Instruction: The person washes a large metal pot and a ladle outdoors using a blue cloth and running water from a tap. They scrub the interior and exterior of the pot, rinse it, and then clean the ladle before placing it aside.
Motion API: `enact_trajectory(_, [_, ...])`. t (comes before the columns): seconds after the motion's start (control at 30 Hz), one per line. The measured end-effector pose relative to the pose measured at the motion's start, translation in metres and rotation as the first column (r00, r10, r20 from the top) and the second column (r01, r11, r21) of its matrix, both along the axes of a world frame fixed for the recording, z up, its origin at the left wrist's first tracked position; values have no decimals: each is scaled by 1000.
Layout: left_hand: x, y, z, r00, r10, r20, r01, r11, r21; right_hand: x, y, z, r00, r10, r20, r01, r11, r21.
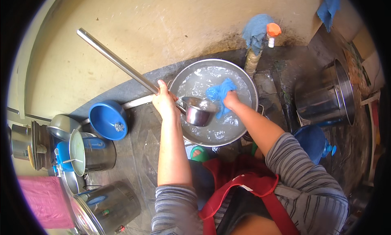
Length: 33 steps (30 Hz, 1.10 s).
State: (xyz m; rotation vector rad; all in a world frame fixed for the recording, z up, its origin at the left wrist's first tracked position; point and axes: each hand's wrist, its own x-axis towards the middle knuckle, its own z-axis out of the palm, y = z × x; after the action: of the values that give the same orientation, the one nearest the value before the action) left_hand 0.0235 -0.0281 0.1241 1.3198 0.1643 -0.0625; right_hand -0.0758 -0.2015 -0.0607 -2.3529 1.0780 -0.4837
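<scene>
My left hand [166, 101] is closed around the long metal handle of a ladle [200, 114], near its bowl. The deep, shiny bowl is tilted over a wide round metal basin [211, 61] full of cloudy water, and its lower part is close to the surface. The rest of the handle slants up to the left in front of the wall. My right hand [231, 100] holds a wet blue cloth [220, 90] in the basin, to the right of the ladle bowl. Part of the cloth lies in the water, and my fingers are partly hidden by it.
A blue plastic bowl [105, 117] with a metal scourer [119, 127] stands left of the basin. Several metal pots [99, 152] are further left. A tap with an orange handle [273, 30] rises behind the basin. A large steel pot [317, 96] and a blue water bottle [310, 141] are on the right.
</scene>
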Motion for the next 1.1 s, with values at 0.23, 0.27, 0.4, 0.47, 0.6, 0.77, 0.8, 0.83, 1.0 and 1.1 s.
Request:
enact_trajectory(0.23, [6, -2, -10, 985, 20, -171, -48, 985, -165, -10, -13, 79, 844, -67, 532, -441, 479, 759])
enact_trajectory(0.27, [6, -4, -11, 983, 24, -180, -57, 982, -179, -9, -2, 92, 823, -3, 569, -486, 517, 705])
enact_trajectory(0.4, [-3, -16, -8, 978, -24, -208, -34, 962, -270, -6, 60, 121, 724, 396, 565, -594, 775, 217])
enact_trajectory(0.47, [-9, -19, -5, 983, -49, -179, -14, 944, -330, 0, 75, 125, 692, 572, 441, -574, 806, -144])
enact_trajectory(0.6, [-19, -13, 5, 996, -73, -47, 58, 964, -261, 11, 58, 119, 780, 513, 359, -530, 846, -58])
enact_trajectory(0.77, [-14, 0, 17, 992, -14, -122, -23, 955, -296, 12, 37, 109, 842, 138, 522, -471, 660, 585])
enact_trajectory(0.8, [-14, -1, 17, 993, -9, -115, -25, 956, -293, 14, 42, 109, 820, 106, 563, -498, 617, 609])
enact_trajectory(0.83, [-15, -3, 18, 991, 9, -134, -47, 958, -282, 12, 46, 110, 796, 70, 601, -525, 573, 629])
enact_trajectory(1.0, [-33, -16, 15, 990, -138, 26, 140, 980, -140, 24, 63, 124, 799, 469, 376, -541, 834, 109])
enact_trajectory(1.1, [-32, -10, 16, 981, -194, 29, 196, 966, -171, 26, 51, 126, 786, 467, 406, -613, 675, 411])
